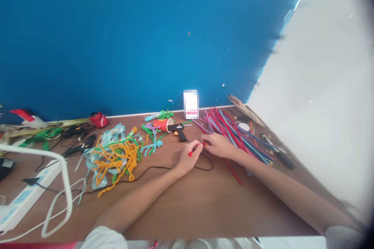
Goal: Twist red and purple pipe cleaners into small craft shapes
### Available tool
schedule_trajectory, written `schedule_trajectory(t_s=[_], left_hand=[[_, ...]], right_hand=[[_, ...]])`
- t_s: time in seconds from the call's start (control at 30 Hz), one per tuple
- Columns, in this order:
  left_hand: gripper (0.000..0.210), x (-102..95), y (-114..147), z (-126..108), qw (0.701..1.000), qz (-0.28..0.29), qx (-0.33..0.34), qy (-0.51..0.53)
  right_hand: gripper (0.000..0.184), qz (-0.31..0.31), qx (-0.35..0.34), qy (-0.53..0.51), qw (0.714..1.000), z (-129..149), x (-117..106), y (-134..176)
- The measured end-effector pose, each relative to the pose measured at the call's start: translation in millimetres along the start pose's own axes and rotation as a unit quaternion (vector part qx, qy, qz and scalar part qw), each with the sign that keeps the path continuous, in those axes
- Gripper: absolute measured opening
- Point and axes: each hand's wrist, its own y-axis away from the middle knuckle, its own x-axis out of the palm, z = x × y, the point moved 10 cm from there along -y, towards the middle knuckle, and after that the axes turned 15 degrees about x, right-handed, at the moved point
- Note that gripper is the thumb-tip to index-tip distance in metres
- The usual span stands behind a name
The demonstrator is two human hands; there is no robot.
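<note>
Over the middle of the table my left hand (188, 156) is closed in a pinch on a short, bent red pipe cleaner (191, 153). One curled end of it sticks out past the thumb. My right hand (219, 146) meets it from the other side, fingertips closed on the red piece near the left thumb; the fingers partly hide it. Under and beyond the right forearm lies a loose bundle of pipe cleaners (226, 124) in red, purple and blue. Just behind my left hand is a black glue gun (179, 130), next to a red paper cup (161, 125) on its side.
Orange pipe-cleaner shapes (117, 159) and light blue ribbon (112, 137) lie to the left. A white power strip (32, 198) and a white bent tube (66, 179) stand further left. A black cord (146, 170) crosses the table. Scissors (277, 151) lie at right.
</note>
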Motion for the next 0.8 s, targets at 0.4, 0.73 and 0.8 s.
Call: schedule_trajectory(t_s=[0.4, 0.73, 0.8], left_hand=[[0.034, 2.6, -1, -3, 0.999, 0.001, 0.0, 0.035], [0.033, -1.4, 0, 2, 0.999, -0.024, -0.016, 0.044], [0.033, -1.5, 0, 4, 0.998, -0.027, -0.02, 0.046]], right_hand=[[0.039, 0.1, -0.008, -0.274, 0.957, 7, -3, 0], [0.033, 0.274, 0.126, -0.487, 0.82, -11, 25, 0], [0.031, 0.285, 0.118, -0.502, 0.808, -9, 24, 2]])
